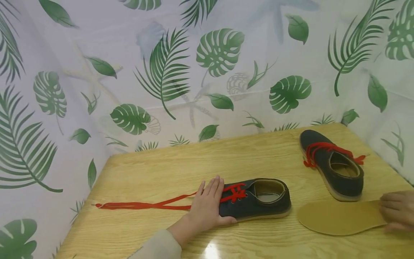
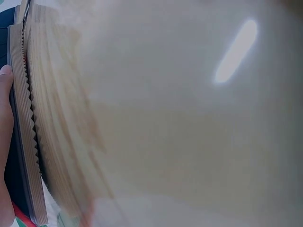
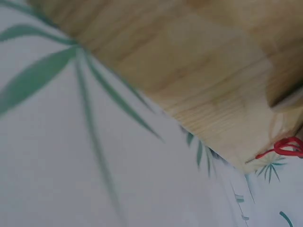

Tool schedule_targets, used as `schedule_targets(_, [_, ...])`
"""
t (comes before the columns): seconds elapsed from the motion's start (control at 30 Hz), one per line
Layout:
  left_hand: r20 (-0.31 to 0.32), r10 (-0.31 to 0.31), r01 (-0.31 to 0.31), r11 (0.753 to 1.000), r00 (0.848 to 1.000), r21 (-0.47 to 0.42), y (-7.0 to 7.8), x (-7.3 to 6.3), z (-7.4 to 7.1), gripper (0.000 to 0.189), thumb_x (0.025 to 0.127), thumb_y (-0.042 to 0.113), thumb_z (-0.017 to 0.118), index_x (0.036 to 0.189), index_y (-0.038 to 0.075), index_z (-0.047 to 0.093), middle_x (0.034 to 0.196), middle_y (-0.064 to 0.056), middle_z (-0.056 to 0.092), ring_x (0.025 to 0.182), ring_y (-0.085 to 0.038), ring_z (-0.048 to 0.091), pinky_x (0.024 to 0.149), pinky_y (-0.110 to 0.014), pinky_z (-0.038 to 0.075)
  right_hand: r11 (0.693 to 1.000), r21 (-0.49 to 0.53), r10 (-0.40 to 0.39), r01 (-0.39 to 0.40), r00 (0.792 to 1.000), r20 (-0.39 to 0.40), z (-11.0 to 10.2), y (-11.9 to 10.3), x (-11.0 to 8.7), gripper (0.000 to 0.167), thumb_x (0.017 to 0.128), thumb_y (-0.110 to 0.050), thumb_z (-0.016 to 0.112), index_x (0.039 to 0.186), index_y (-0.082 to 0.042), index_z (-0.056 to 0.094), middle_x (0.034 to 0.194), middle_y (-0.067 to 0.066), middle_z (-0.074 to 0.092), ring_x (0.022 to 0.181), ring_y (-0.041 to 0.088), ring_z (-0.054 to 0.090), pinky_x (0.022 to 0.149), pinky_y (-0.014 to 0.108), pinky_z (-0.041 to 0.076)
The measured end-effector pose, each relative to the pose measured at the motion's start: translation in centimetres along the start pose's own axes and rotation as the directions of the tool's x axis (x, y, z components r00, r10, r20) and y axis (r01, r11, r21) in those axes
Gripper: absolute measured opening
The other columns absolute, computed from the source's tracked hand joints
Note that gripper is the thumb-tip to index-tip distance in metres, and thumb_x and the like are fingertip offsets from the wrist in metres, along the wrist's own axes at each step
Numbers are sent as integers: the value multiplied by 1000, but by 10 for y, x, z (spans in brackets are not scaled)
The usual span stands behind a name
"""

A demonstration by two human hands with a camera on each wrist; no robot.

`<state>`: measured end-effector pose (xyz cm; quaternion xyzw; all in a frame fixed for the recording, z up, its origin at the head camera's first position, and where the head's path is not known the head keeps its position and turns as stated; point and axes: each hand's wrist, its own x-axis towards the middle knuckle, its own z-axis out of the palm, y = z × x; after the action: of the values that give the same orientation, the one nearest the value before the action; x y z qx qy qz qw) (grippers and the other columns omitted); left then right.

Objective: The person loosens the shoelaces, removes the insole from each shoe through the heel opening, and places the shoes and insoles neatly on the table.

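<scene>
In the head view a dark navy shoe [image 1: 255, 199] with red laces [image 1: 136, 205] lies sole down on the table, its opening to the right. My left hand [image 1: 207, 203] rests across its toe, fingers straight, thumb along the near side. The laces stretch out to the left from under that hand. In the left wrist view a finger [image 2: 5, 118] lies against the shoe's side, above the ridged sole edge [image 2: 28, 123]. My right hand [image 1: 398, 210], at the right edge and slightly blurred, grips one end of a flat tan insole [image 1: 339, 217]. The insole's rounded end points toward the shoe's heel.
A second navy shoe [image 1: 344, 172] with loose red laces stands behind the insole, its toe pointing away. The wood-grain table [image 1: 155, 169] ends at a white curtain [image 1: 252, 72] printed with green leaves. Light glares off the table [image 1: 211, 250] near the front.
</scene>
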<state>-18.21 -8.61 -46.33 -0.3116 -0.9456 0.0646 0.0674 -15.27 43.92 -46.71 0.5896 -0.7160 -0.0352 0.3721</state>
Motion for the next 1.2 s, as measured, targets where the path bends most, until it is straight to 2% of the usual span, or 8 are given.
schedule_targets(0.37, [11, 6, -6, 1000, 1000, -4, 2, 2, 0, 115, 73, 85, 41, 151, 5, 16, 157, -11, 20, 144, -23, 22, 116, -45, 21, 992, 50, 109, -111, 993, 44, -9, 3, 32, 56, 92, -57, 47, 77, -8, 70, 68, 1, 69, 59, 14, 63, 48, 16, 48])
schedule_targets(0.57, [-13, 32, -32, 999, 999, 37, 2, 1, 1, 116, 73, 86, 39, 151, 2, 17, 156, -13, 22, 143, -24, 24, 115, -44, 23, 988, 106, 101, -109, 992, 77, -10, 0, 55, 46, 91, -56, 51, 123, -26, 62, 85, -3, 72, 77, 10, 65, 66, 15, 50])
schedule_targets(0.8, [-151, 115, -109, 993, 982, 48, 1, -4, 3, 109, 77, 80, 44, 147, -1, 26, 152, -14, 31, 140, -23, 30, 113, -41, 27, 978, 193, 73, -81, 996, 50, -4, 3, 93, 42, 94, -47, 52, 97, -9, 72, 95, 3, 72, 112, 8, 59, 102, 13, 34])
schedule_targets(0.9, [-345, 228, -241, 971, 910, 6, 1, -6, 1, 101, 78, 69, 59, 142, -5, 35, 146, -16, 40, 134, -24, 40, 110, -40, 34, 976, 214, 46, -45, 999, -1, 2, 6, 106, 44, 97, -43, 50, 97, -5, 71, 94, 8, 72, 134, 4, 37, 112, 15, 21])
schedule_targets(1.07, [-725, 332, -515, 856, 603, -36, 8, -1, -5, 77, 70, 42, 82, 124, -7, 57, 124, -16, 61, 113, -21, 60, 94, -37, 50, 975, 220, 3, 24, 993, -120, 11, 10, 128, 45, 99, -39, 48, 90, -1, 70, 85, 12, 72, 136, 6, 33, 111, 18, 25])
schedule_targets(1.1, [-768, 289, -539, 838, 572, -86, 12, -1, -7, 69, 70, 37, 84, 119, -6, 62, 118, -14, 65, 107, -19, 64, 90, -34, 52, 974, 225, -4, 35, 991, -136, 12, 10, 133, 45, 98, -39, 49, 90, -1, 70, 85, 12, 72, 135, 6, 36, 109, 18, 30])
schedule_targets(1.13, [-783, 218, -545, 819, 582, -178, 16, -2, -9, 59, 72, 32, 83, 114, -5, 65, 112, -13, 68, 101, -17, 66, 87, -31, 54, 972, 232, -11, 47, 988, -154, 13, 11, 137, 44, 97, -40, 51, 90, -2, 71, 86, 12, 72, 130, 7, 43, 106, 18, 34])
schedule_targets(1.2, [-693, -12, -482, 710, 721, -514, 29, -7, -17, 41, 76, 24, 80, 108, 0, 70, 103, -9, 72, 92, -14, 69, 80, -26, 55, 970, 235, -22, 62, 985, -170, 13, 13, 146, 44, 96, -41, 53, 91, -2, 71, 87, 11, 72, 115, 11, 59, 93, 21, 46])
